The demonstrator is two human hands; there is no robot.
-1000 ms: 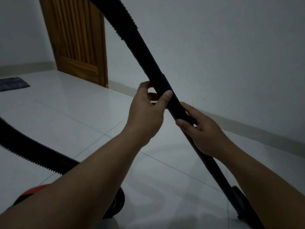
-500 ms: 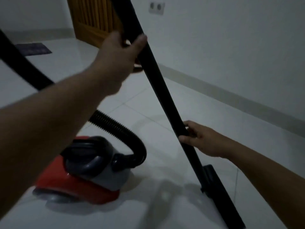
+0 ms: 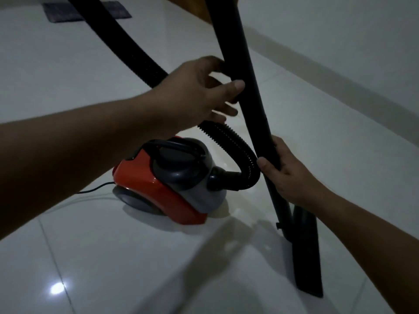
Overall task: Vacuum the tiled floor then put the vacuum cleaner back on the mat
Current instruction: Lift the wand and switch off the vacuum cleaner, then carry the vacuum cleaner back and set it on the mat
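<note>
A long black vacuum wand (image 3: 249,87) slants from the top centre down to a flat black floor nozzle (image 3: 306,250) resting on the white tiled floor (image 3: 113,257). My left hand (image 3: 199,94) holds the wand at mid-height, thumb in front and index finger curled behind. Lower down, my right hand (image 3: 285,175) grips the wand just above the nozzle. The red and grey vacuum cleaner body (image 3: 163,184) sits on the tiles between my arms. Its ribbed black hose (image 3: 240,152) loops out of the front and rises to the upper left. A dark mat (image 3: 61,11) lies far back, top left.
A thin black power cord (image 3: 95,189) trails left from the vacuum body. A white wall with a grey baseboard (image 3: 340,82) runs along the right. The foot of a wooden door (image 3: 192,10) shows at the top.
The view has tilted down and the vacuum body is now central. My left hand has come lower on the wand, nearer my right hand, which keeps its grip above the nozzle.
</note>
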